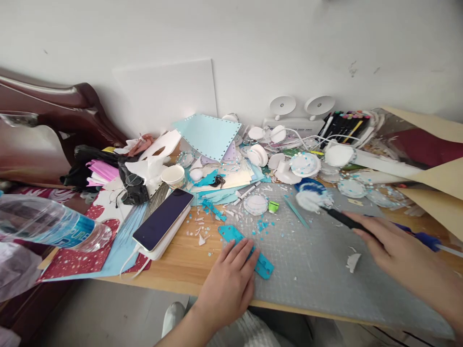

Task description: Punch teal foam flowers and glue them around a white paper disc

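Note:
My left hand lies with its fingers stretched out over a bright blue strip with cut-out holes, pressing it against the grey cutting mat. In my right hand is a slim black-handled tool, pointing left. Its far end meets a white, smeared mass on a round blue dish or lid; the exact shape of the tip is unclear. Just left of that lie a thin teal strip and a small green cap-like piece. Small blue and white paper scraps are scattered above my left hand.
A phone rests on a white block with a cable at left. A large plastic bottle lies tilted at the far left. A paper cup, sheets, several white discs and a marker set crowd the back.

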A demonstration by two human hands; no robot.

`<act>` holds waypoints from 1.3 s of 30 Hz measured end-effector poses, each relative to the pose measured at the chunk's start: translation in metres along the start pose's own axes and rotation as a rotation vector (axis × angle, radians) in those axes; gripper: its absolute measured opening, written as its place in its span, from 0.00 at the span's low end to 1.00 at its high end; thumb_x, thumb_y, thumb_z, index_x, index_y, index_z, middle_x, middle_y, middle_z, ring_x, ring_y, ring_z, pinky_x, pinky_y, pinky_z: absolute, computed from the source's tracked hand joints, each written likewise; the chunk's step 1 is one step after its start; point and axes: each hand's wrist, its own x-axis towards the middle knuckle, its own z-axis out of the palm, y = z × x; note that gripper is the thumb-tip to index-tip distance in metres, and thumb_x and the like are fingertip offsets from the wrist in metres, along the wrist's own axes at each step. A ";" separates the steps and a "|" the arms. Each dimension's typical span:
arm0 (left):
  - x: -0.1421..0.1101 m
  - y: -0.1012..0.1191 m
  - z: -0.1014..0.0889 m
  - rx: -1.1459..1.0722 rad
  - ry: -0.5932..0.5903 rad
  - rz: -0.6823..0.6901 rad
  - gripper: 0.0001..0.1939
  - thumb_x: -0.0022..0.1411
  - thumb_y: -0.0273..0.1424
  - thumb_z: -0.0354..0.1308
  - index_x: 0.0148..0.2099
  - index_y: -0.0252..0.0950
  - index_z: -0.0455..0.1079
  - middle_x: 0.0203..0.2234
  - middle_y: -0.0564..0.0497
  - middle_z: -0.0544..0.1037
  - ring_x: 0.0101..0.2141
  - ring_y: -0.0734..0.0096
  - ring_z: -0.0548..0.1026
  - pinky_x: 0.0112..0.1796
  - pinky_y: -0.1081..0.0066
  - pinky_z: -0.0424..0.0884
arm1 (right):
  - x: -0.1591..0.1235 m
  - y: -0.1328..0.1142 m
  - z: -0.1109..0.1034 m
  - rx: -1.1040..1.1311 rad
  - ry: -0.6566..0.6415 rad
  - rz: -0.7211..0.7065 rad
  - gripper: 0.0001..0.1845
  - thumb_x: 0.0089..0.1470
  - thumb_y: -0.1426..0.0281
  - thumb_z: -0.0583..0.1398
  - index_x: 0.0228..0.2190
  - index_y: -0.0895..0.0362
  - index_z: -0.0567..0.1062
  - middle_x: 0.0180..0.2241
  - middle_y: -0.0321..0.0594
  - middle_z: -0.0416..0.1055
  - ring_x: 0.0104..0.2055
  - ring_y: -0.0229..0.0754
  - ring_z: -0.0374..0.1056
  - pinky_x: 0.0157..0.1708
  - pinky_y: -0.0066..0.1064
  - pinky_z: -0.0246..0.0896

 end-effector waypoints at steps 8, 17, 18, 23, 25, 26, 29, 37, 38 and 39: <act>0.001 0.000 0.001 0.010 0.007 0.003 0.25 0.68 0.30 0.44 0.66 0.37 0.52 0.64 0.48 0.57 0.64 0.63 0.53 0.63 0.56 0.53 | -0.024 0.019 -0.018 -0.104 0.033 -0.090 0.24 0.61 0.55 0.46 0.55 0.46 0.66 0.51 0.42 0.70 0.50 0.46 0.69 0.44 0.38 0.65; 0.002 0.000 0.001 0.018 -0.005 0.004 0.25 0.69 0.31 0.43 0.66 0.36 0.53 0.64 0.47 0.57 0.64 0.62 0.53 0.63 0.55 0.53 | -0.018 -0.010 -0.024 0.049 0.138 0.022 0.25 0.61 0.56 0.46 0.56 0.50 0.64 0.53 0.42 0.68 0.53 0.46 0.66 0.49 0.36 0.61; 0.002 0.000 0.001 0.016 -0.007 0.004 0.24 0.69 0.31 0.43 0.66 0.36 0.53 0.64 0.47 0.57 0.64 0.62 0.53 0.63 0.55 0.53 | -0.015 -0.011 -0.023 0.058 0.114 0.002 0.25 0.61 0.56 0.47 0.56 0.50 0.64 0.53 0.42 0.68 0.53 0.46 0.66 0.49 0.35 0.62; 0.002 0.001 0.001 0.015 -0.017 -0.006 0.25 0.69 0.31 0.43 0.66 0.36 0.52 0.65 0.48 0.56 0.64 0.63 0.52 0.63 0.56 0.52 | -0.013 -0.007 -0.008 0.017 -0.050 -0.069 0.24 0.61 0.54 0.46 0.54 0.44 0.66 0.49 0.39 0.70 0.47 0.46 0.70 0.43 0.36 0.65; 0.002 0.000 0.001 0.018 -0.025 -0.005 0.25 0.69 0.32 0.42 0.67 0.37 0.51 0.65 0.49 0.55 0.65 0.64 0.51 0.64 0.57 0.51 | -0.018 -0.004 -0.005 -0.008 -0.032 -0.067 0.25 0.60 0.53 0.46 0.53 0.46 0.68 0.47 0.41 0.71 0.45 0.46 0.71 0.41 0.37 0.66; 0.002 0.000 0.001 0.020 -0.031 -0.006 0.25 0.69 0.32 0.41 0.67 0.37 0.51 0.65 0.49 0.55 0.65 0.64 0.51 0.64 0.57 0.51 | -0.020 -0.002 -0.005 -0.027 -0.018 -0.064 0.25 0.60 0.53 0.45 0.53 0.47 0.68 0.47 0.41 0.72 0.45 0.47 0.71 0.40 0.37 0.67; 0.002 -0.001 0.002 0.028 -0.044 -0.006 0.25 0.70 0.32 0.41 0.67 0.37 0.51 0.65 0.49 0.55 0.65 0.63 0.51 0.64 0.57 0.51 | -0.022 -0.002 -0.012 -0.109 0.042 -0.031 0.27 0.60 0.54 0.44 0.53 0.49 0.68 0.47 0.43 0.72 0.44 0.49 0.72 0.38 0.39 0.68; 0.001 -0.002 0.003 0.027 -0.033 0.008 0.25 0.70 0.32 0.40 0.67 0.36 0.51 0.65 0.48 0.55 0.65 0.62 0.51 0.63 0.56 0.50 | -0.019 -0.024 -0.025 0.140 0.178 0.246 0.29 0.56 0.52 0.47 0.50 0.56 0.69 0.43 0.47 0.75 0.42 0.52 0.72 0.38 0.41 0.68; 0.001 -0.002 0.003 0.025 -0.030 0.010 0.25 0.70 0.32 0.41 0.67 0.36 0.51 0.65 0.48 0.55 0.65 0.62 0.51 0.63 0.55 0.51 | -0.019 -0.030 -0.023 0.266 0.100 0.225 0.28 0.56 0.51 0.48 0.50 0.54 0.69 0.41 0.45 0.76 0.41 0.50 0.72 0.39 0.39 0.69; 0.001 -0.002 0.003 0.023 -0.027 0.010 0.25 0.69 0.32 0.41 0.67 0.36 0.51 0.65 0.48 0.55 0.65 0.62 0.51 0.63 0.55 0.51 | -0.017 -0.037 -0.019 0.393 -0.012 0.185 0.27 0.57 0.51 0.48 0.49 0.53 0.68 0.39 0.42 0.76 0.40 0.48 0.72 0.40 0.38 0.68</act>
